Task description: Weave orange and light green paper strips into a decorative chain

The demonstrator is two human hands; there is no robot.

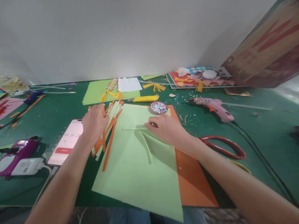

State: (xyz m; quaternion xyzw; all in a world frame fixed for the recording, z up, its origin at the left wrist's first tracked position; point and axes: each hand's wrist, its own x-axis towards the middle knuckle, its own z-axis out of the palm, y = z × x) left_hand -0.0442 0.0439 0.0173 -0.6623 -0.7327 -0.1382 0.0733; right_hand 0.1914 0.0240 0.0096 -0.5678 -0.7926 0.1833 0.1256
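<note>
My left hand [95,123] is closed at the bundle of orange and pale green paper strips [108,138], with an orange paper strip [104,140] between thumb and fingers. My right hand [167,128] pinches the right end of a pale green paper strip [133,128], which lies flat across a light green paper sheet [137,180]. Just below, another green strip [147,149] curves on the sheet. An orange sheet [191,183] shows underneath, to the right. Beyond the right hand lies a round dish of small speckled pieces [159,107].
A yellow box cutter [146,98] lies behind the sheets. On the right are a pink glue gun [213,107] with its cord and a red loop handle [224,147]. A phone [66,143] and a purple power adapter [18,155] are on the left. Yellow tassels [155,86] lie farther back.
</note>
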